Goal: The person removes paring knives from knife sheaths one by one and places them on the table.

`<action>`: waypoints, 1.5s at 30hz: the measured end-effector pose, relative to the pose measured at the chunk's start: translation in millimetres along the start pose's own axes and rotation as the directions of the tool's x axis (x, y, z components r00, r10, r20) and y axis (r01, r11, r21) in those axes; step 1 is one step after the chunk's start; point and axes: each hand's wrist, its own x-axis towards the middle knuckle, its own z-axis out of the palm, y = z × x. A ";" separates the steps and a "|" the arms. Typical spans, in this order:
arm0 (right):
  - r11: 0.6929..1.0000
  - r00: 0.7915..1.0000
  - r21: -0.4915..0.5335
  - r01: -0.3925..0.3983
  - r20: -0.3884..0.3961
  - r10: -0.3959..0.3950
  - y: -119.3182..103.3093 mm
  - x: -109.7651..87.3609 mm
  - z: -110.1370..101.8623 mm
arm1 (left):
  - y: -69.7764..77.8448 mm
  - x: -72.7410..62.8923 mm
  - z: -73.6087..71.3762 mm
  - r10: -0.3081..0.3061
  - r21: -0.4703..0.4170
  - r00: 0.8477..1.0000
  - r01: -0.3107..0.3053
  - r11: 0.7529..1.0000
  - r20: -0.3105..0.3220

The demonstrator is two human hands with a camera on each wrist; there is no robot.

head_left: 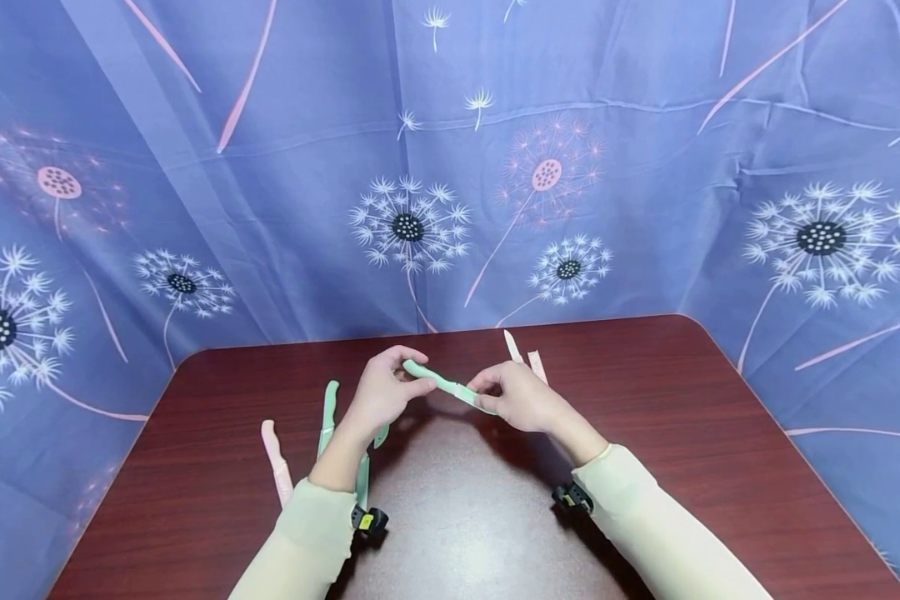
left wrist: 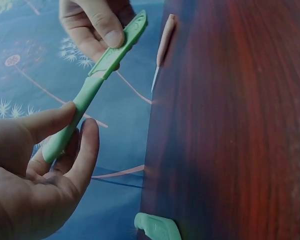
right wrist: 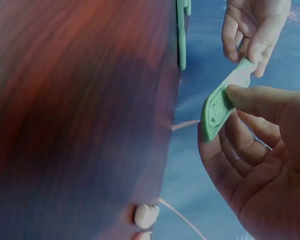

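Observation:
My left hand grips the green handle of a small knife held above the table. My right hand pinches the green blade cover at the other end, thumb on its flat face. The cover encloses most of the blade; a short pale stretch shows between it and the handle. In the right wrist view, the cover's embossed tip points toward the camera.
Left on the table lie a green-handled knife, a pink knife and a green piece, partly behind the left arm. Beyond the right hand lie a pale-bladed knife and a pink cover. A patterned curtain hangs behind.

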 end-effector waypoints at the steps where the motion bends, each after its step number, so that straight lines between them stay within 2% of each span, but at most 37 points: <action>1: 1.000 1.000 -0.024 0.019 -0.004 -0.019 0.0 -0.1 -0.6 | 0.6 -0.9 -0.1 0.020 0.057 1.000 -0.020 0.998 0.001; 3: 0.996 0.998 -0.075 0.057 -0.009 -0.058 -0.2 -0.5 -1.6 | 1.3 -2.5 -0.3 0.054 0.167 0.999 -0.055 0.984 0.006; 7: 0.974 0.990 -0.182 0.138 -0.017 -0.143 -0.2 -1.2 -2.1 | 0.7 -4.6 1.7 0.136 0.329 0.990 -0.136 0.934 0.024; 11: 0.944 0.982 -0.283 0.171 -0.024 -0.186 -2.0 -3.1 -2.0 | 1.4 -7.1 4.8 0.204 0.408 0.977 -0.210 0.888 0.058; 15: 0.901 0.974 -0.394 0.182 -0.050 -0.219 -3.3 -5.8 -0.9 | 5.1 -11.5 9.0 0.217 0.484 0.973 -0.228 0.845 0.078; 17: 0.871 0.968 -0.453 0.188 -0.063 -0.242 -2.9 -6.3 0.0 | 6.6 -13.9 11.4 0.231 0.539 0.970 -0.238 0.808 0.082; 20: 0.825 0.958 -0.531 0.193 -0.081 -0.276 -3.0 -6.7 1.9 | 7.0 -16.5 14.7 0.277 0.632 0.957 -0.269 0.727 0.089; 23: 0.788 0.946 -0.585 0.191 -0.104 -0.306 -3.2 -7.0 3.8 | 6.6 -18.5 17.5 0.346 0.703 0.933 -0.313 0.639 0.101; 25: 0.768 0.937 -0.612 0.188 -0.122 -0.327 -4.0 -7.6 4.7 | 6.4 -19.3 19.1 0.400 0.736 0.910 -0.347 0.581 0.113; 30: 0.723 0.911 -0.666 0.181 -0.164 -0.378 -5.2 -8.8 6.8 | 5.0 -19.8 22.4 0.536 0.791 0.832 -0.423 0.442 0.145; 32: 0.710 0.902 -0.682 0.176 -0.176 -0.393 -5.0 -8.7 8.2 | 4.5 -19.9 23.4 0.572 0.805 0.806 -0.437 0.401 0.153; 36: 0.685 0.883 -0.707 0.178 -0.193 -0.428 -4.2 -8.3 10.8 | 4.8 -20.3 25.5 0.609 0.828 0.777 -0.441 0.345 0.160; 41: 0.655 0.853 -0.731 0.190 -0.208 -0.479 -4.0 -8.7 13.5 | 6.5 -22.5 27.9 0.624 0.850 0.762 -0.434 0.297 0.171; 45: 0.639 0.832 -0.745 0.190 -0.223 -0.507 -3.0 -9.5 15.7 | 8.2 -24.4 29.4 0.632 0.864 0.754 -0.426 0.269 0.175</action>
